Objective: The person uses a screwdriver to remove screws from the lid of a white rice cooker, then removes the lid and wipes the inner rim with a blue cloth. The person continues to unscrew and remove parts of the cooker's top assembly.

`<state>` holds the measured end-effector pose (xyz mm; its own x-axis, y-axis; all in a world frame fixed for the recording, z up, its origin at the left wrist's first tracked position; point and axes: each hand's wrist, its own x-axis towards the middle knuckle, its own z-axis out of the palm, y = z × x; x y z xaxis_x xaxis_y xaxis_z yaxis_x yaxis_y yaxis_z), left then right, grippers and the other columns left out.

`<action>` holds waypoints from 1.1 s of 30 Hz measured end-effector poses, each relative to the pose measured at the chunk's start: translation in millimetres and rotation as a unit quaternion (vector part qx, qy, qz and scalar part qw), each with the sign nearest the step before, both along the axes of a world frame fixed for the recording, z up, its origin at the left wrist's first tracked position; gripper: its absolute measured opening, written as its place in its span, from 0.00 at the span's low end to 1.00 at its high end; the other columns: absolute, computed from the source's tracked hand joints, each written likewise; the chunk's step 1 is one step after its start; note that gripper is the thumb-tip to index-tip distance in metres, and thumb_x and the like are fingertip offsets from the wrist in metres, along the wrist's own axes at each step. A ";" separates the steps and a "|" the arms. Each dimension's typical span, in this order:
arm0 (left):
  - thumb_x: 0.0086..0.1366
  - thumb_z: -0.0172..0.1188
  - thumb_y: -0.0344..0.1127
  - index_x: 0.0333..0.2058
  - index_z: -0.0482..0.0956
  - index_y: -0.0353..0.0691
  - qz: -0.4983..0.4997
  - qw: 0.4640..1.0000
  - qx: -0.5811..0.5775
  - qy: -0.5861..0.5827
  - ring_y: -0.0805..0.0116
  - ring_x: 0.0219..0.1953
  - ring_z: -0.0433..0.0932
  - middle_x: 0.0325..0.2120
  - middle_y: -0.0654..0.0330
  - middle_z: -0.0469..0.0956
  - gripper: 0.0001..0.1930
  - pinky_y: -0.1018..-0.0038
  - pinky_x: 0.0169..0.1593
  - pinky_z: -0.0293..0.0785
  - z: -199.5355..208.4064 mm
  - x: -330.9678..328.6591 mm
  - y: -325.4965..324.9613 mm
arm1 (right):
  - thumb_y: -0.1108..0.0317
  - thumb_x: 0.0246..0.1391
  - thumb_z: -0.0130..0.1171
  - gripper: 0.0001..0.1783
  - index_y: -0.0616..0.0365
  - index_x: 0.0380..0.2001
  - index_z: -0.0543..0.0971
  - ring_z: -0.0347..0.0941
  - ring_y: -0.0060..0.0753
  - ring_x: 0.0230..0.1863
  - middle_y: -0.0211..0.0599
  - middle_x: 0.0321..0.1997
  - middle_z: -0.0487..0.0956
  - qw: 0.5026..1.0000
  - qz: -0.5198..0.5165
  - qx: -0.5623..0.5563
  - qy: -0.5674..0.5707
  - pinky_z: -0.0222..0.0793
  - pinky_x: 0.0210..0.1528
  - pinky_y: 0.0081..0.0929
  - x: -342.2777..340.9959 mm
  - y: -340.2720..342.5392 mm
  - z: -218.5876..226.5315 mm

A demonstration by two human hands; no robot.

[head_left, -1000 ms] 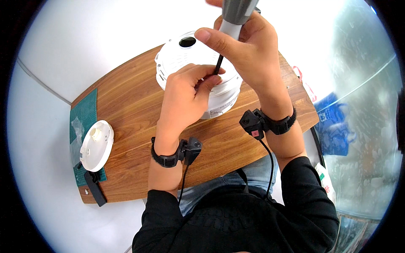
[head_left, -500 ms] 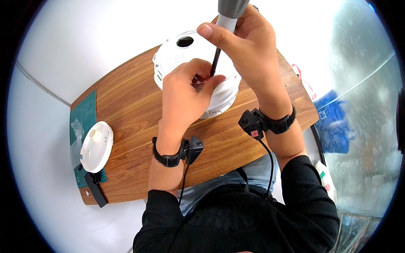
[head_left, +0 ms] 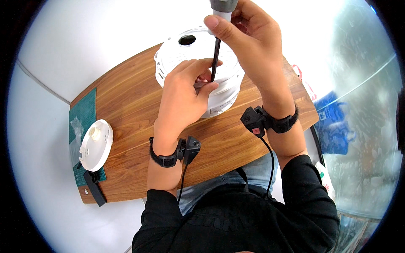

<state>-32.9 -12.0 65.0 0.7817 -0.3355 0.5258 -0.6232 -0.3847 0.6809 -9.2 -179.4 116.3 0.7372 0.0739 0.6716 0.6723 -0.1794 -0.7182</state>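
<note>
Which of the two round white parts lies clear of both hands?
The shallow cover at far left, overlapping the green mat; the taller housing sits beneath the left hand.

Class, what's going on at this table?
A person's right hand holds a screwdriver, its dark shaft pointing down at a round white appliance on the wooden table. The left hand is at the shaft's lower end, over the appliance. To the left, a shallow white part lies partly over a green mat.
</note>
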 end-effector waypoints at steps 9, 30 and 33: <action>0.54 0.69 0.24 0.43 0.84 0.39 0.015 1.000 -0.003 -0.006 0.64 0.30 0.79 0.27 0.57 0.78 0.16 0.70 0.35 0.80 -1.5 -1.9 -2.2 | 0.68 0.60 0.65 0.26 0.69 0.55 0.68 0.75 0.22 0.38 0.36 0.38 0.78 0.997 0.027 0.032 0.070 0.73 0.43 0.22 -23.6 1.6 18.1; 0.59 0.65 0.23 0.42 0.85 0.40 -0.011 0.993 0.008 -0.119 0.64 0.28 0.79 0.24 0.57 0.81 0.12 0.70 0.32 0.74 3.0 -21.9 -17.9 | 0.69 0.66 0.51 0.20 0.66 0.58 0.69 0.80 0.43 0.46 0.52 0.45 0.81 0.976 0.003 0.214 -0.032 0.75 0.52 0.38 -49.5 -69.8 -30.5; 0.60 0.68 0.26 0.39 0.85 0.39 -0.042 0.999 -0.007 -0.027 0.77 0.29 0.81 0.24 0.60 0.84 0.08 0.79 0.34 0.75 -1.6 -34.8 -34.3 | 0.70 0.66 0.51 0.20 0.67 0.59 0.68 0.80 0.44 0.45 0.51 0.46 0.80 0.953 -0.033 0.300 0.020 0.75 0.50 0.36 -77.8 -97.0 -58.5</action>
<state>-67.8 -46.3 63.4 0.7216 -0.3914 0.5711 -0.6885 -0.3193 0.6511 -87.0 -276.4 57.7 0.7525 -0.3618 0.5504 0.6441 0.2299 -0.7296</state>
